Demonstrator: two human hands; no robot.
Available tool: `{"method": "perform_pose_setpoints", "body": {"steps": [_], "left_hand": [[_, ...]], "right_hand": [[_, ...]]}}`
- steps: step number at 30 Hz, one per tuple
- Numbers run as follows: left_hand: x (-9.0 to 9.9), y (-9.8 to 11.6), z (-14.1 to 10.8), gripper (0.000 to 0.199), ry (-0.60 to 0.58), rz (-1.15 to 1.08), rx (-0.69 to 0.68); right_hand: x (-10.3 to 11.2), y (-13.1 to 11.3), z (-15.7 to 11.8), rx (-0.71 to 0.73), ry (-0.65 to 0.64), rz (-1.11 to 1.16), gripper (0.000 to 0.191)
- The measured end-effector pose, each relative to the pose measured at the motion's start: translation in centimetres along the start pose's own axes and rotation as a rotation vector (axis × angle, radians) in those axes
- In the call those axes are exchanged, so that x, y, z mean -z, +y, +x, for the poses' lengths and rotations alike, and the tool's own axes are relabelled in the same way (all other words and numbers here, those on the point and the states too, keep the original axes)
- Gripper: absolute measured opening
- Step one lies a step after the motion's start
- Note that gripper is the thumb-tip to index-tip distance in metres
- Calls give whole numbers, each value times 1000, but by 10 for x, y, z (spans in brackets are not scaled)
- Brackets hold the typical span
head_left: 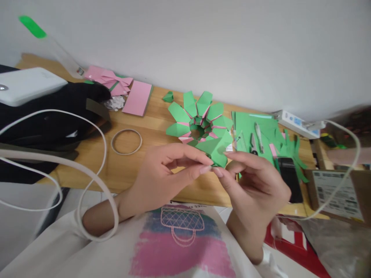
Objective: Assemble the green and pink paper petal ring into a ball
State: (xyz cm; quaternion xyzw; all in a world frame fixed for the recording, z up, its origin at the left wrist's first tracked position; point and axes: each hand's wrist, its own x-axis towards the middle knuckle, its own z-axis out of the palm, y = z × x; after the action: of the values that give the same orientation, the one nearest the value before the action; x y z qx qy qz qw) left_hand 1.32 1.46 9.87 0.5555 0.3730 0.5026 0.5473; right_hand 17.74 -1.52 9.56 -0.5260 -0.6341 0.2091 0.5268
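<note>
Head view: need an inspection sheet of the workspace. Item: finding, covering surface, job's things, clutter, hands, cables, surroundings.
Surface: wooden table against a pale wall.
Job's things: folded green paper in hand; green-and-pink paper flower behind it. Whether they are joined: cannot tell.
Clutter: ring and pink paper block at left; green sheets and dark phone at right.
Hands: left hand and right hand both pinch the folded green paper.
Cables: white cable at left, crossing the left forearm in view; another runs from the power strip at right.
Surroundings: labelled cardboard box at right.
</note>
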Motion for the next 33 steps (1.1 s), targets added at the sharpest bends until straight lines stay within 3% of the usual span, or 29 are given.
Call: {"method": "perform_pose_setpoints", "body": {"steps": [10,14,17,21,25,28,33], "left_hand": [[2,-3,-1,23,-15,47,-21],[0,-8,0,18,67,29,-20],[-4,-13,4,15,146,-81,30],[-9,-20,12,18,202,-175,49],[-14,-25,14,16,271,-135,40],[-17,-26,13,14,308,-127,64],[-18,-26,12,11,309,-66,70]], "right_hand": [[1,0,5,-146,-32,63,41],[-4,0,2,-180,78,73,39],[-9,2,-4,-187,167,106,20],[-21,7,-7,-351,98,346,5],[-35,10,-2,-479,219,598,11],[-41,9,3,-549,299,643,14],[-44,9,4,-606,294,663,15]]}}
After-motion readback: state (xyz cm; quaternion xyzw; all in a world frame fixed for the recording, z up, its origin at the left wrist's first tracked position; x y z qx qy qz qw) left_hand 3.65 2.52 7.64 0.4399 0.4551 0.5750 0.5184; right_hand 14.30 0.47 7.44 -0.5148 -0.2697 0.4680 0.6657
